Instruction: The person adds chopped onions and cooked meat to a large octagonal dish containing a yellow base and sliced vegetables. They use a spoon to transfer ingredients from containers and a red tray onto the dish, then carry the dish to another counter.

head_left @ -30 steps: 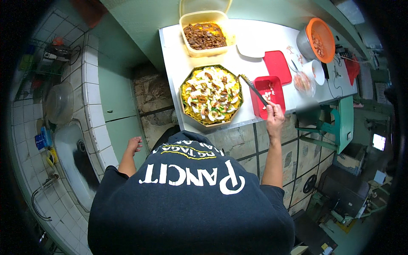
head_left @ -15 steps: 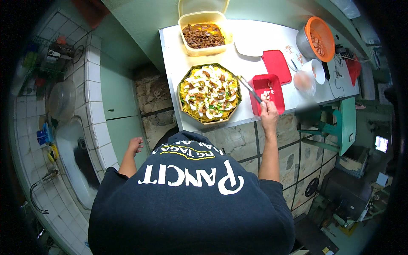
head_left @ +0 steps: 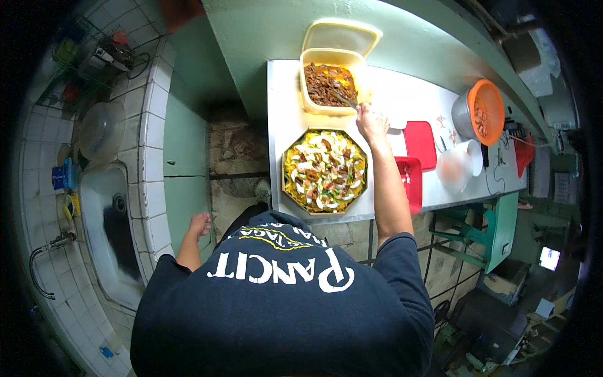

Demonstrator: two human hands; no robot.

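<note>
Here the right hand [head_left: 372, 122] reaches over the table [head_left: 402, 94], fingers clenched on a utensil [head_left: 344, 99] whose tip dips into the yellow tub [head_left: 329, 83] of brown meat. The tub sits at the table's far left corner, lid raised against the wall. Just nearer lies the octagonal tray [head_left: 324, 171], close to the front edge. White tabletop lies bare right of the tub. The left hand [head_left: 200, 225] hangs loose, off the table.
</note>
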